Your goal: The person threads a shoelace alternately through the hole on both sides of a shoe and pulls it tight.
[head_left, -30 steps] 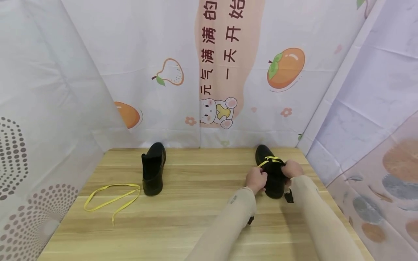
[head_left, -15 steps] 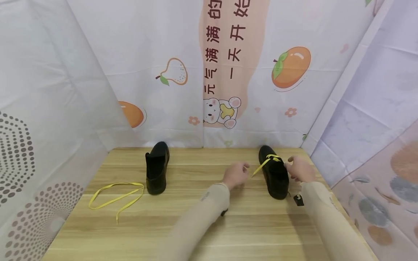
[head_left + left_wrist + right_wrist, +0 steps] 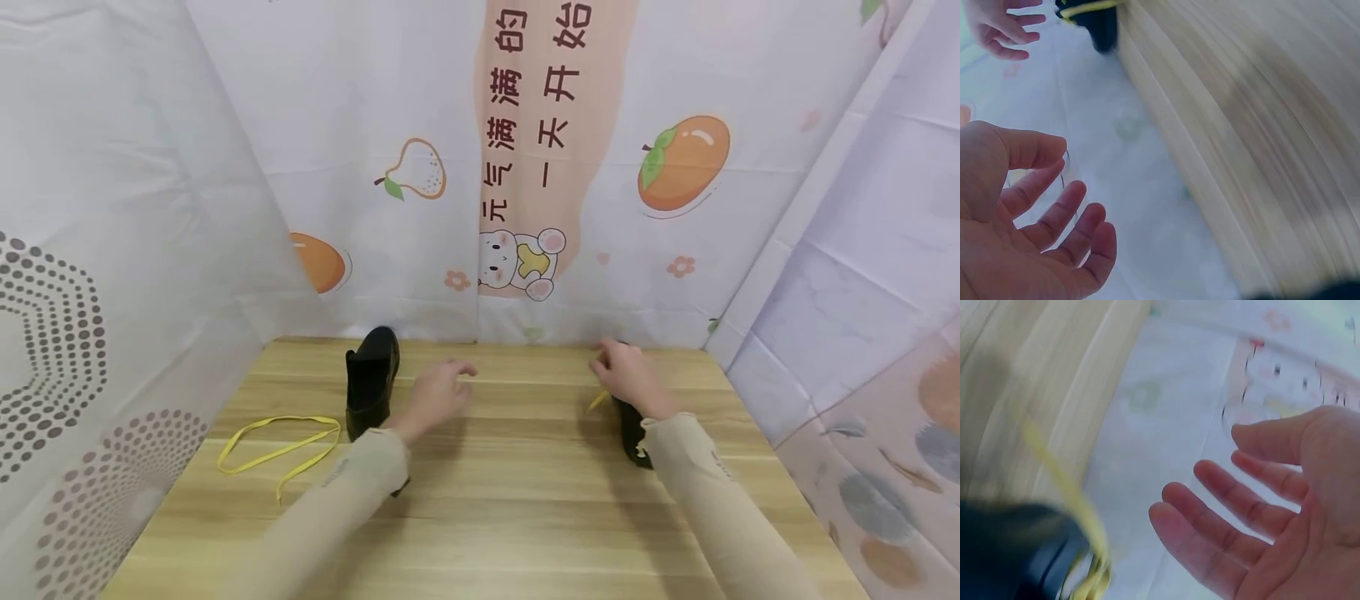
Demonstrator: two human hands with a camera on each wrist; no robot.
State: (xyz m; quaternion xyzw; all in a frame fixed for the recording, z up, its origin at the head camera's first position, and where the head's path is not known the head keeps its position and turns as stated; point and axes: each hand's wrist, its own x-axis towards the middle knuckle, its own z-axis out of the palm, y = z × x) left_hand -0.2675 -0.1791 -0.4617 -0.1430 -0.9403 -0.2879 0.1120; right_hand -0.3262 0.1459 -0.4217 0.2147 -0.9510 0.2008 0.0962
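Note:
My left hand (image 3: 437, 398) hovers just right of the left black shoe (image 3: 372, 382), its fingers loosely bent around nothing, as the left wrist view also shows. That shoe has no lace in it. Above the right black shoe (image 3: 634, 433), my right hand (image 3: 628, 377) hangs with fingers relaxed and apart, covering most of the shoe in the head view. A yellow shoelace (image 3: 1075, 497) is threaded on this right shoe, one end trailing over its side toward the left. In the right wrist view nothing lies between the right hand's fingers.
A loose yellow shoelace (image 3: 279, 452) lies in a loop on the wooden table (image 3: 495, 517), left of the left shoe. A printed curtain (image 3: 420, 275) hangs along the table's back edge, with more cloth on both sides.
The left hand has left the right shoe and its lace, swinging left to near the left shoe. The right hand has let go of the right shoe's collar and moved left, over it.

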